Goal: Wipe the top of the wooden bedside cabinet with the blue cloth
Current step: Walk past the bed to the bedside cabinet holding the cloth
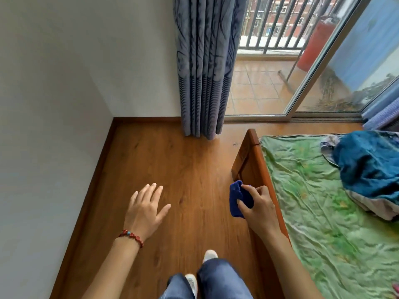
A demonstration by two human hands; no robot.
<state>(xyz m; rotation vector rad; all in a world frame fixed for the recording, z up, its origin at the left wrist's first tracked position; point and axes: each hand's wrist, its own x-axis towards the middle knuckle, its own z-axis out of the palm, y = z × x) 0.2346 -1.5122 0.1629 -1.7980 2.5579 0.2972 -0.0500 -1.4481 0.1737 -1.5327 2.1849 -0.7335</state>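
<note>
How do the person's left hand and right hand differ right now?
The left hand is open with fingers spread and holds nothing; the right hand grips the bunched dark blue cloth. The left wears a red bead bracelet; the right wrist is bare. Both hang above the wooden floor, palms down.

The blue cloth (pixel 238 199), bunched in the right hand (pixel 258 209), looks soft and fuzzy, a matt plush weave. Just beside it, the bed frame (pixel 248 157) is reddish wood with a smooth, slightly glossy varnish. The floor (pixel 172 169) on the cloth's other side is wood-grain board with a low satin sheen. Beyond the frame, the green sheet (pixel 313 201) is thin, wrinkled fabric, faintly shiny. The curtain (pixel 205 72) is heavy matt cloth.
</note>
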